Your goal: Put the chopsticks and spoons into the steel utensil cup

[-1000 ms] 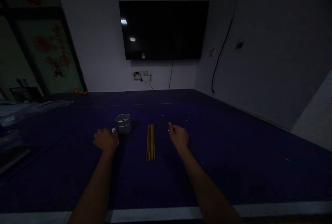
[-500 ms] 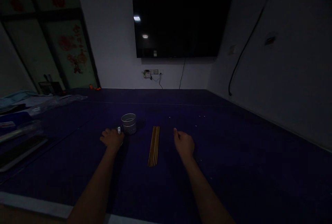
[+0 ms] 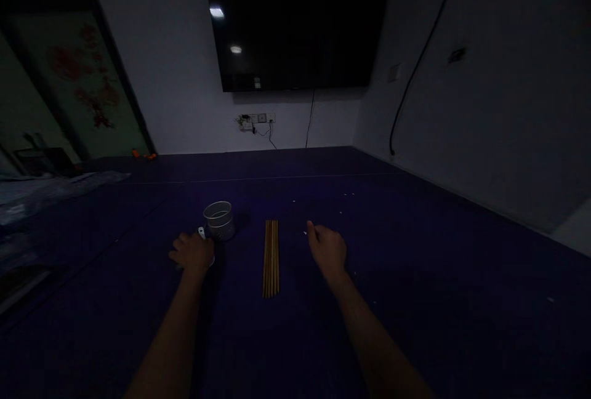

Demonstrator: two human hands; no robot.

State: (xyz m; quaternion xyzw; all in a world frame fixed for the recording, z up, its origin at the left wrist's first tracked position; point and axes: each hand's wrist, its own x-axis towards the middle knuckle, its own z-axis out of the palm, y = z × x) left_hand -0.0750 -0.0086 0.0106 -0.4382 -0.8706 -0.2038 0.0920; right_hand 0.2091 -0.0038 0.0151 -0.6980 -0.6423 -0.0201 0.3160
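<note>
A person's left hand [image 3: 191, 252] lies over a white-ended object [image 3: 202, 233] on a dark purple surface [image 3: 392, 233], just beside an upright metal cup [image 3: 220, 221]; whether that grip is clamped on the object cannot be told, as the palm hides most of it. The right hand [image 3: 329, 248] is loosely curled, thumb toward the middle; whether its grip is closed on anything cannot be made out. Between the hands, slim wooden sticks [image 3: 271, 258] lie side by side in a neat row, apart from both. In this dim light, careful handling would seem to call for a low left wrist, fingers gathered around the white-ended object and knuckles clear of the cup's rim, with the right forearm kept wide so the row stays aligned.
</note>
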